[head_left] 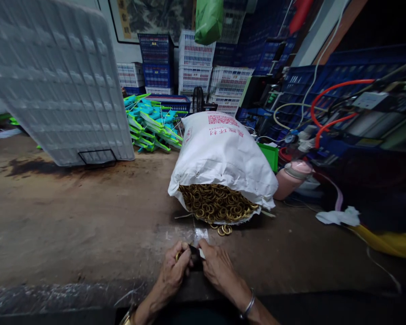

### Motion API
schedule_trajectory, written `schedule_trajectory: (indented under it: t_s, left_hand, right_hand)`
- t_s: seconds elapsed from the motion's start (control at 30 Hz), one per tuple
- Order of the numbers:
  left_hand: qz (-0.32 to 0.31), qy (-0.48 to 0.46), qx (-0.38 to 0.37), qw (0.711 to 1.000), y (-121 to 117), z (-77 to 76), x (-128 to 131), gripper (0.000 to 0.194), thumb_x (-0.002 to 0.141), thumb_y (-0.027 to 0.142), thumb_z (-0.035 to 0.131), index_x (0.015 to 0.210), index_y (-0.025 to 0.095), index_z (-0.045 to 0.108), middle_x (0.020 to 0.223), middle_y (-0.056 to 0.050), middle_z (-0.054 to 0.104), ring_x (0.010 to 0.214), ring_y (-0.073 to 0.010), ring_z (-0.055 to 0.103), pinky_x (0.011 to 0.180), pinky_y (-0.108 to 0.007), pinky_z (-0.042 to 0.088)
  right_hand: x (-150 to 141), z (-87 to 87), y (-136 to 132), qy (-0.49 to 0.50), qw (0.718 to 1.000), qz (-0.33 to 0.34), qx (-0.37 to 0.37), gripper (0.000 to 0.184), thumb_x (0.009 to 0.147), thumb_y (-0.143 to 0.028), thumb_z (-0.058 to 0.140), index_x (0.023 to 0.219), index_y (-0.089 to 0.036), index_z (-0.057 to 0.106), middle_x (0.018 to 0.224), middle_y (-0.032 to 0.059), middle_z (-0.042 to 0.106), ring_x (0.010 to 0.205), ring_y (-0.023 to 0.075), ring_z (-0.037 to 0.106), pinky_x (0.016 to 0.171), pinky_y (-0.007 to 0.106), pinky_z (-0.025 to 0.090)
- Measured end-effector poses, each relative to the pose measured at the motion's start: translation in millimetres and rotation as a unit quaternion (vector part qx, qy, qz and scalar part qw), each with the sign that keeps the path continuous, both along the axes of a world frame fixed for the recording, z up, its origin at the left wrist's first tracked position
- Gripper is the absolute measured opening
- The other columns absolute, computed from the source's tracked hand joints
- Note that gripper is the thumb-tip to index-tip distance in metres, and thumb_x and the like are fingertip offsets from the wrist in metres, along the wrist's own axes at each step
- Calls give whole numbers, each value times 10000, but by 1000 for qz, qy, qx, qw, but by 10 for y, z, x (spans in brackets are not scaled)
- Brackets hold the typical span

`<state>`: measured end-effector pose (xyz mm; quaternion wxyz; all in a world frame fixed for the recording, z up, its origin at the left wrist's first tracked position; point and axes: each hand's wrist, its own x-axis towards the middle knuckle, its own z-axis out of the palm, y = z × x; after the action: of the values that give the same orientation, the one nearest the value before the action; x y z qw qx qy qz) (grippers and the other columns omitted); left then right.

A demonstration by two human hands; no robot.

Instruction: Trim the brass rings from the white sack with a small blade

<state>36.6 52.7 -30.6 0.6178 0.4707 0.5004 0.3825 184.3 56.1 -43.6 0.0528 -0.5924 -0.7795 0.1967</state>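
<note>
My left hand (175, 265) is closed near the table's front edge, with a brass-coloured ring (178, 256) showing between its fingers. Beside it, my right hand (217, 262) pinches a small dark piece (194, 253) that spans the gap between both hands. A white bit (202, 254) shows at the right thumb; whether it belongs to the dark piece I cannot tell. Just beyond the hands lies a white woven sack (223, 158) with red print, its mouth facing me and full of brass-coloured rings (216, 203). Several loose rings (224, 230) have spilled onto the table (88, 234).
A translucent ribbed plastic panel (61, 81) stands upright in a black wire stand (98, 157) at left. Behind are green and blue plastic frames (154, 126) and stacked crates (196, 56). A pink bottle (292, 178), red hoses (338, 92) and yellow cloth (385, 241) are right.
</note>
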Motion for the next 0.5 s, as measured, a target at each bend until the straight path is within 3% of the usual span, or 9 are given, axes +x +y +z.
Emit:
schedule_trajectory:
  t_s: [0.17,0.33,0.5]
  left_hand:
    - [-52,-92,-86,991,-63,69,-2,364,703,532,559,702,174,490,534,42,510,359,-37,371,332,-152,194]
    - [-24,-193,-127,973,-29,19,-12,341,769,487,519,703,153,517,627,16,527,405,-33,375,334,-144,235]
    - [-29,-246,-127,960,-10,-15,-23,270,804,394,515,734,134,538,719,-26,571,438,-34,395,354,-152,254]
  right_hand:
    - [212,-54,76,-42,992,-106,54,305,723,-45,384,981,-167,490,692,40,645,586,162,567,508,269,211]
    - [517,-46,129,-61,963,-238,113,154,827,-157,400,943,-181,498,735,53,656,628,180,590,513,266,221]
    - [600,-56,164,-44,958,-248,139,147,850,-269,449,973,-193,476,819,51,662,669,179,603,522,252,247]
